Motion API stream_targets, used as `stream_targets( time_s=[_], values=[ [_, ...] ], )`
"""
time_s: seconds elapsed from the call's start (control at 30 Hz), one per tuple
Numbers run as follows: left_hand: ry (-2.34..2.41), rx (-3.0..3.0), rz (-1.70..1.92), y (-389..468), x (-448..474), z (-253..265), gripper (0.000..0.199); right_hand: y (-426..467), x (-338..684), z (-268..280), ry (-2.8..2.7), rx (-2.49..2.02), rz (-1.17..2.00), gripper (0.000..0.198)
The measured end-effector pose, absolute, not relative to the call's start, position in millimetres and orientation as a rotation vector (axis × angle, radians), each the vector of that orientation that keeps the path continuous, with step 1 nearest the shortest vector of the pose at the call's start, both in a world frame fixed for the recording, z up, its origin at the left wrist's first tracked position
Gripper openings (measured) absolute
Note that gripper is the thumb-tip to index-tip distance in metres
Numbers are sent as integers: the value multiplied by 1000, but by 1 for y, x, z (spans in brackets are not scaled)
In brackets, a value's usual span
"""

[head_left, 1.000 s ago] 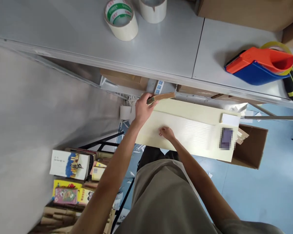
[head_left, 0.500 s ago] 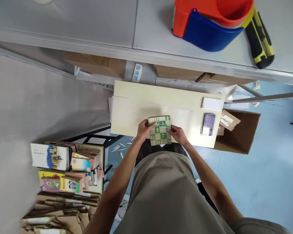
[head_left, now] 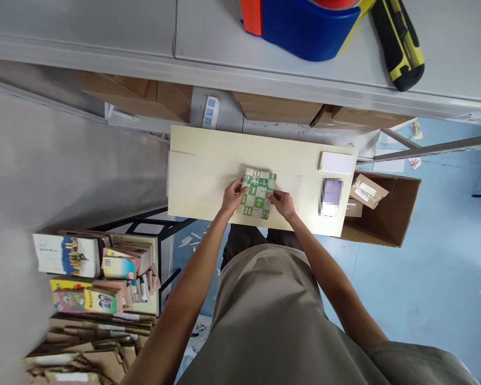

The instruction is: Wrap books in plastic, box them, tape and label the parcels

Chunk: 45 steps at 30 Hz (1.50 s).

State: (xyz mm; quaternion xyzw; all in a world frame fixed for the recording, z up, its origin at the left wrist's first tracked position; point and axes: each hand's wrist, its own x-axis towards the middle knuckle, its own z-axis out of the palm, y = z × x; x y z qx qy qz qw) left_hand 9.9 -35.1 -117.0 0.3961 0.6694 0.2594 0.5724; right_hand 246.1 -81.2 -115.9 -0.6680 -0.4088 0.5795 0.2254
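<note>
A green and white checkered book with numerals on its cover is held by its two side edges over the pale yellow table. My left hand grips the left edge, thumb on the cover. On the opposite edge my right hand pinches with thumb and fingers. Under and beside the book lies a whitish sheet. Toward the table's right end are a white box and a blurred-out purple item.
An open cardboard box with small parcels stands right of the table. Stacked books and flattened cardboard are at left. A grey shelf above carries a blue and orange tape dispenser and a utility knife.
Both hands have moved the book forward, away from my body and farther over the table. The cover now lies flatter to view. The camera view has shifted slightly.
</note>
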Motion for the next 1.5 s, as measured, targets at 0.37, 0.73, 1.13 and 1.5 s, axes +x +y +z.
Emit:
stream_targets(
  time_s=[0.37,0.73,1.13,1.5],
  values=[
    [1649,829,693,-43,31,-129,47,-122,307,-95,-1289,-2161,1097,45],
    [1614,930,693,-37,32,-129,49,-141,308,-93,-1237,-2389,1137,31],
    [1607,1380,637,-60,43,-95,32,-100,220,-61,-1514,-1917,1156,20],
    [1772,1508,510,-59,52,-109,17,-94,213,-88,-1410,-1964,1323,9]
  ],
)
